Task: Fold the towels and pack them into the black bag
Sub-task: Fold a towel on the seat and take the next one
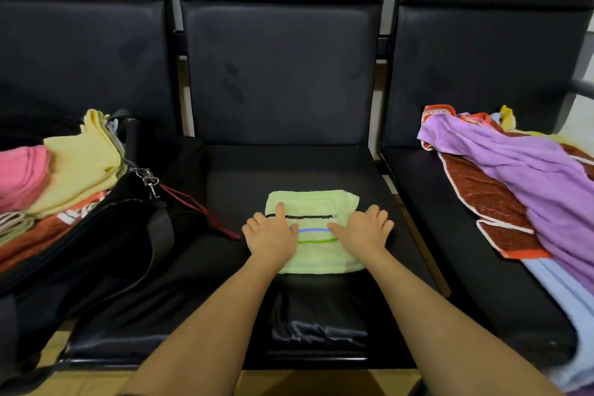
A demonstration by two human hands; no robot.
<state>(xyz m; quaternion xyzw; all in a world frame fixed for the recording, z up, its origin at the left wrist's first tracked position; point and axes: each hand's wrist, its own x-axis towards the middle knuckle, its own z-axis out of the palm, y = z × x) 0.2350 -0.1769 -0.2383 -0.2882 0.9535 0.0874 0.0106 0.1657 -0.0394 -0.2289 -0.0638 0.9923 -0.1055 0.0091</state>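
Note:
A small light green towel (316, 202) with black, blue and green stripes lies folded on the middle black seat (289, 167). My left hand (271, 235) rests flat on its left side and my right hand (364, 230) flat on its right side, fingers spread, neither gripping. On the left seat the black bag (106, 235) lies open, holding folded towels: a yellow towel (77, 167), a pink towel (21, 175) and a red-brown one underneath. On the right seat sits a loose pile with a purple towel (527, 170), a red-brown towel (479, 193) and a light blue towel (562, 296).
Three black padded seats stand in a row with tall backrests. A metal clip (148, 180) and a dark red cord (199, 209) hang off the bag toward the middle seat. The bag's strap (160, 235) drapes over its near side. Wooden floor shows below the seat fronts.

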